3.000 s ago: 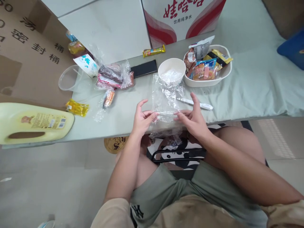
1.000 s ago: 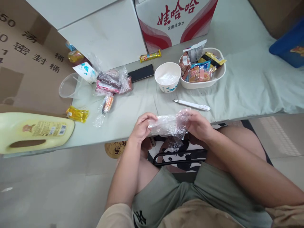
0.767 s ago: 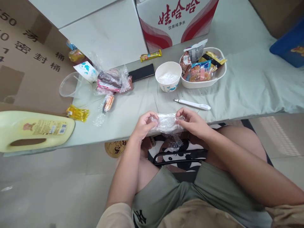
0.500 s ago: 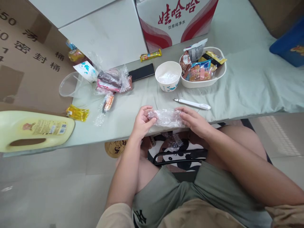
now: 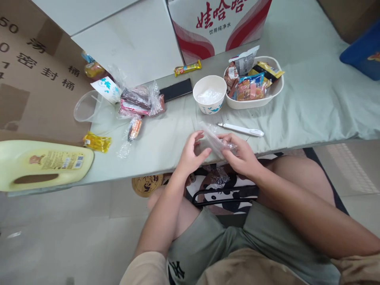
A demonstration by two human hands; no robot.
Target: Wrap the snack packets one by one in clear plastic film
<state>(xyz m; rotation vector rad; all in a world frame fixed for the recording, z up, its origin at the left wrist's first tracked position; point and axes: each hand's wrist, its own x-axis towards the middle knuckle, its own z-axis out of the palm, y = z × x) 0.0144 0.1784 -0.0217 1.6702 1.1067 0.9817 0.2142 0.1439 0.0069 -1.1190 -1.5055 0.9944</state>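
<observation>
Film point(image 5: 213, 138) is pinched in the right hand point(image 5: 242, 154), left hand point(image 5: 192, 155) close by, thumb and fingers apart, cutter point(image 5: 242, 129) lying just far.

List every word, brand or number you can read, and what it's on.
"娃哈哈" (last character clipped): red-and-white box
"饮用纯净水": same box
"汤": brown cardboard box
"密封桶": same box
"桶": same box
"50", "0", "1": same box, cut off at the picture's left edge
Yellow jug, snack wrappers: print too small to read
Plastic film in the right hand: nothing legible
</observation>
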